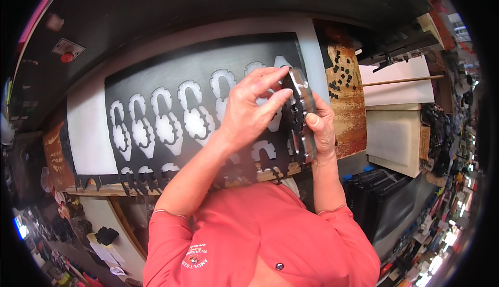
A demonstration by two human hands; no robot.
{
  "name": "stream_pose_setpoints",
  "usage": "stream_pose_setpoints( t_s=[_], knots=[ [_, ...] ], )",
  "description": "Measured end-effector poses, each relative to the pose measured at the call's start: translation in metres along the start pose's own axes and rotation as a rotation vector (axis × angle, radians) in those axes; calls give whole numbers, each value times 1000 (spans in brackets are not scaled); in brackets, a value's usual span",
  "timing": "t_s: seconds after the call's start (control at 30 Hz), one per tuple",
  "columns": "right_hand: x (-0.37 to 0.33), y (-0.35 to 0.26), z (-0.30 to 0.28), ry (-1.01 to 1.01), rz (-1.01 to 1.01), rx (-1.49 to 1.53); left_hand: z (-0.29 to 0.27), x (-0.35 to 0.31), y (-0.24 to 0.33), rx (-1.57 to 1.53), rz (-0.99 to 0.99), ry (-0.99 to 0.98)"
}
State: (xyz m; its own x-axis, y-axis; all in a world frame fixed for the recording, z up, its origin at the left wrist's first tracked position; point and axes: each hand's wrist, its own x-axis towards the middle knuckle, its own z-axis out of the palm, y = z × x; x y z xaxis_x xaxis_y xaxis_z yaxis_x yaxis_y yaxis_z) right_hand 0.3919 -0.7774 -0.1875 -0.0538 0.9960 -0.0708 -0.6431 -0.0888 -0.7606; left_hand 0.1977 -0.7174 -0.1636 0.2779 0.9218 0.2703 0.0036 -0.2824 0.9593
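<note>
My right hand [324, 131] grips a metal cutting die [306, 123], held up on its long side over the right end of a black sheet [156, 61]. Its thumb presses the near face while the fingers go behind. My left hand [254, 102] reaches across to the die; its thumb and bent fingers touch the die's dark left edge. Whether a loose black piece lies between those fingertips is too small to make out. Long, notched shapes have been cut out of the sheet in a row, and the white board [86, 131] shows through them.
A dark machine beam [171, 1] with a red button [67, 57] spans the back. At right are a rust-brown board [347, 115] bearing small black bits, a thin rod [403, 81] and a pale block [392, 134]. Black sheets [382, 191] stand below it.
</note>
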Motion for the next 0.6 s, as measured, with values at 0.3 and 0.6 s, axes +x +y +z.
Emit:
stream_pose_setpoints(
  t_s=[0.3, 0.6],
  knots=[
    [-4, 19, 17, 73, 130, -32, -13, -26, 0, -117, -237, 251],
    [39, -34, 7, 111, -284, -481, -133, -77, 15, 167, 105, 489]
  ],
)
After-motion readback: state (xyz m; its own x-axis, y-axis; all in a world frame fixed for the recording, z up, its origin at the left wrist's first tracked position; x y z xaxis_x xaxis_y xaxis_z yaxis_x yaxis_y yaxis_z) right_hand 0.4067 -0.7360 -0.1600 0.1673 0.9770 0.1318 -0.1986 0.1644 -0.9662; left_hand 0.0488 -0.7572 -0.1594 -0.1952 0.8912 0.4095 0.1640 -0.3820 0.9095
